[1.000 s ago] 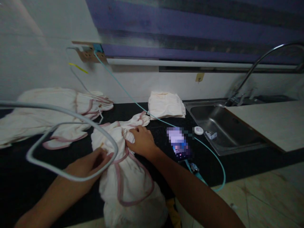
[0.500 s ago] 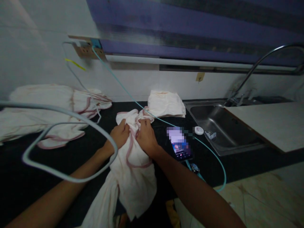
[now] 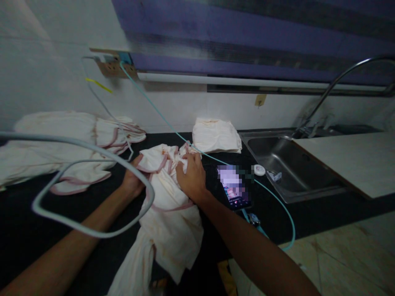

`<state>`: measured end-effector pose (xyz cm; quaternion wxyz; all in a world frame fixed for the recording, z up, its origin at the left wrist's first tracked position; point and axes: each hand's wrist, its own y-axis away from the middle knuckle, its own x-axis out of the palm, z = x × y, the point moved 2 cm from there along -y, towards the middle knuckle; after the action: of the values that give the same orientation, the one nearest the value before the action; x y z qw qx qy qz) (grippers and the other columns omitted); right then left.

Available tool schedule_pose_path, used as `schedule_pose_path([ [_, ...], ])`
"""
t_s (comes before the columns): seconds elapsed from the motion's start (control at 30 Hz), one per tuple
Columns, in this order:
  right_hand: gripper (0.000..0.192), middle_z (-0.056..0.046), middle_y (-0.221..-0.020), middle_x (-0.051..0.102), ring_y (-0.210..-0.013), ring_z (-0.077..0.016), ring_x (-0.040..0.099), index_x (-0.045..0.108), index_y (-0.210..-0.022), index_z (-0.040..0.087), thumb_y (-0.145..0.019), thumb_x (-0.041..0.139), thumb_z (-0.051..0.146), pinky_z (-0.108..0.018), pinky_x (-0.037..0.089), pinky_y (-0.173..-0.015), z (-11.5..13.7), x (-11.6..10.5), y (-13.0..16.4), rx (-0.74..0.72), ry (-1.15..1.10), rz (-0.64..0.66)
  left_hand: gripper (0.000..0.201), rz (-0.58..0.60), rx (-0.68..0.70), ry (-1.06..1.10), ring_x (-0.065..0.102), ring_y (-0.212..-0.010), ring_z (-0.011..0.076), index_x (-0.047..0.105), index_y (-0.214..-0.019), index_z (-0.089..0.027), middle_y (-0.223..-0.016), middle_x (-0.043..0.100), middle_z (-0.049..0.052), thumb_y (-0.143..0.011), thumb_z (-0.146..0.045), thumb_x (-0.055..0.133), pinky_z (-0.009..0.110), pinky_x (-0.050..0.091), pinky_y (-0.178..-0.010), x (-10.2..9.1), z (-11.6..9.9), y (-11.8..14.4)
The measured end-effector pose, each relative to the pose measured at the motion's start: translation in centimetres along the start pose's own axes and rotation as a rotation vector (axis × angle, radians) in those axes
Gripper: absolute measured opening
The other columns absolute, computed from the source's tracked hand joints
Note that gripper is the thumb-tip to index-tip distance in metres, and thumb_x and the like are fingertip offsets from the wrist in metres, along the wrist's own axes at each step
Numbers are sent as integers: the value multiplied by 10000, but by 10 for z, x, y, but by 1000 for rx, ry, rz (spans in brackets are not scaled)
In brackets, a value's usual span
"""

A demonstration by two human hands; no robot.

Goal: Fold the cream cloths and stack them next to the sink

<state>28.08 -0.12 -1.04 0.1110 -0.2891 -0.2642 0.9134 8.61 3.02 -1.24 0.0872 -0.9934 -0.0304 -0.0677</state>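
Observation:
A crumpled white cloth with pink edging (image 3: 173, 222) lies bunched on the dark counter and hangs down over its front edge. My left hand (image 3: 133, 180) grips the upper left part of this cloth at its pink edge, its fingers partly hidden behind the fabric and a grey cable. On the other side, my right hand (image 3: 191, 174) is closed on the gathered upper right part. Just behind my hands sits a folded white cloth (image 3: 216, 135). More white cloths with pink edging (image 3: 68, 131) are piled at the left.
A lit phone (image 3: 233, 189) lies right of my right arm, with a watch (image 3: 254, 220) and a round white case (image 3: 258, 169) near it. The grey cable (image 3: 101, 235) loops in front of my left arm. A teal cable (image 3: 154, 107) crosses the counter. At the right is a steel sink (image 3: 286, 164), partly covered by a board (image 3: 354, 160).
My left hand has moved left and slightly down, drawing the cloth's upper left part outward, so it spreads wider. My right hand stays nearly in place on the cloth.

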Motion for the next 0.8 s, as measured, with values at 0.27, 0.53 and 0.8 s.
schedule_pose_path([
  [0.27,275,-108,-1201,554,-1207,-274,564,619,-1128,209,-874,719,242,-437,489,-1097,-8,9,2,-67,19,84,658,211,188,-407,608,-1287,325,638,-1254,-214,-1319,671,107,-768,-639,765,467,495,-1137,23,6,5],
  [0.53,215,-97,-1117,654,-1103,-237,622,641,-1079,178,-883,601,101,-375,512,-1032,-17,14,-1,-69,-66,69,787,255,195,-685,692,-1097,318,722,-1240,-153,-1198,755,125,-648,-658,843,432,559,-1025,16,-2,10],
  [0.8,223,-51,-1135,776,-1114,-171,703,702,-1079,197,-919,595,85,-321,518,-1046,-7,10,0,-177,-259,87,406,251,-31,-492,717,-774,293,790,-771,-191,-780,775,80,-476,-416,952,355,604,-677,4,-21,3],
])
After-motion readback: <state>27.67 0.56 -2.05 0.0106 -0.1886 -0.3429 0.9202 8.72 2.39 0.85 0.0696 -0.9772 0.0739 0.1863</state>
